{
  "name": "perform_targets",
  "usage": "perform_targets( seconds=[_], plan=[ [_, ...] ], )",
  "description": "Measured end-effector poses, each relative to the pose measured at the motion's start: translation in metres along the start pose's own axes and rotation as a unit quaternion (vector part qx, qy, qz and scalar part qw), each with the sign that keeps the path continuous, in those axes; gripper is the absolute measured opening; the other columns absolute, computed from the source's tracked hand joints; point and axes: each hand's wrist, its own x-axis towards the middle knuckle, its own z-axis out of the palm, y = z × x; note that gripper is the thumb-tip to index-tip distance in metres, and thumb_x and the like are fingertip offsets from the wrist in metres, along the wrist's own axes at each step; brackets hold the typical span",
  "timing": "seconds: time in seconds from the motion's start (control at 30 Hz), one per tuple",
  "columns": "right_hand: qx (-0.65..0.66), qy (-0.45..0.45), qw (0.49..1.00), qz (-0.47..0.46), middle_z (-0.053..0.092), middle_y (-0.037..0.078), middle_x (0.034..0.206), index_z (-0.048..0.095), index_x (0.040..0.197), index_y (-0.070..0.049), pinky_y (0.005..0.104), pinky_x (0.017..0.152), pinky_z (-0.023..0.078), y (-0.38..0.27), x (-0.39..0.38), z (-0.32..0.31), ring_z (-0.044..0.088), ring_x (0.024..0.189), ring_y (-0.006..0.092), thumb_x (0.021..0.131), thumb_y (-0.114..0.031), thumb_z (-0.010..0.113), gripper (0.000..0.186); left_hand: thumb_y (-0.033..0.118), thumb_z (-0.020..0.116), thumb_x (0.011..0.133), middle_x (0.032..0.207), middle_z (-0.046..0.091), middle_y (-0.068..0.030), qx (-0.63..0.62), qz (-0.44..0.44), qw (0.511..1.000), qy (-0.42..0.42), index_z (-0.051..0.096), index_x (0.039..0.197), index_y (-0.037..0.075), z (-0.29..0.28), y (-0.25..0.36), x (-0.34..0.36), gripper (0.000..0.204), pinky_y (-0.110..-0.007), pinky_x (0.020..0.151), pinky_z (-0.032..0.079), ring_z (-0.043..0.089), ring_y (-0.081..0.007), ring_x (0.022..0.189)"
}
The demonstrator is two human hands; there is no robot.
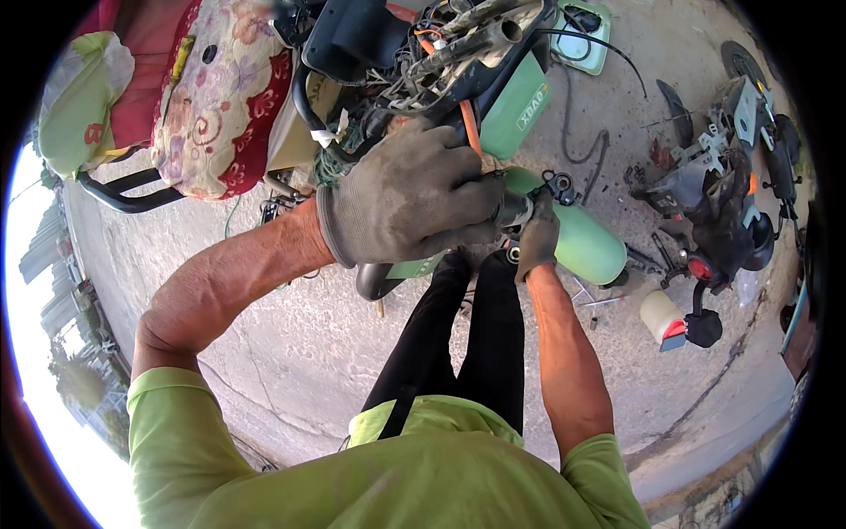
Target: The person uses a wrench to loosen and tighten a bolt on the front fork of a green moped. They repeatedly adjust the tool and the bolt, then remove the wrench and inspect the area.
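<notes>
I count two gloved hands [410,194] mid-frame, one flowered seat [220,97] and one yellow-handled tool [181,59] upper left, one tyre [742,63] upper right, one cream container [659,315] right.

Left hand [414,198] hides most of the dark part [513,210] in its grip; I cannot identify it. How the fingers of the right hand [538,238] meet it, I cannot tell. The top edge cuts off the flower-patterned cover [220,106] and the pale green panel [582,40] on my feed. Scraps on the ground [594,323] read too small to name; distant buildings [53,256] blur at left.
</notes>
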Motion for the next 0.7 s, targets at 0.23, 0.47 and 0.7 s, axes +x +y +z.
perform_targets(
  seconds=[0.23, 0.47, 0.7],
  plan=[
    [-0.02, 0.021, 0.999, 0.023, 0.071, 0.019, 0.107, 0.064, 0.121, 0.009, 0.0397, 0.092, 0.049, 0.02, 0.012, -0.009, 0.064, 0.095, 0.0315, 0.11, -0.041, 0.044, 0.055, 0.029, 0.085, 0.081, 0.088, 0.065, -0.0085, 0.004, -0.115, 0.993, 0.034, 0.069, 0.115, 0.006, 0.0, 0.02, -0.003, 0.045, -0.041, 0.069, 0.05, 0.064, -0.0263, 0.077],
    [-0.031, -0.015, 0.999, 0.036, 0.063, 0.024, 0.126, 0.059, 0.136, -0.001, 0.0432, 0.093, 0.051, 0.023, 0.015, -0.011, 0.064, 0.108, 0.0381, 0.111, -0.038, 0.041, 0.048, 0.02, 0.081, 0.087, 0.079, 0.065, -0.0107, -0.05, -0.419, 0.899, 0.114, 0.067, 0.11, 0.002, 0.014, 0.073, 0.015, 0.033, -0.037, 0.061, 0.053, 0.066, -0.0248, 0.066],
    [0.027, 0.006, 0.999, 0.018, 0.069, 0.015, 0.107, 0.06, 0.124, 0.01, 0.0354, 0.087, 0.052, 0.015, 0.007, -0.004, 0.066, 0.091, 0.027, 0.108, -0.044, 0.047, 0.058, 0.02, 0.078, 0.091, 0.08, 0.067, -0.0146, -0.049, -0.456, 0.878, 0.135, 0.067, 0.109, 0.001, 0.023, 0.082, 0.016, 0.029, -0.038, 0.063, 0.055, 0.069, -0.0276, 0.067]
  ],
)
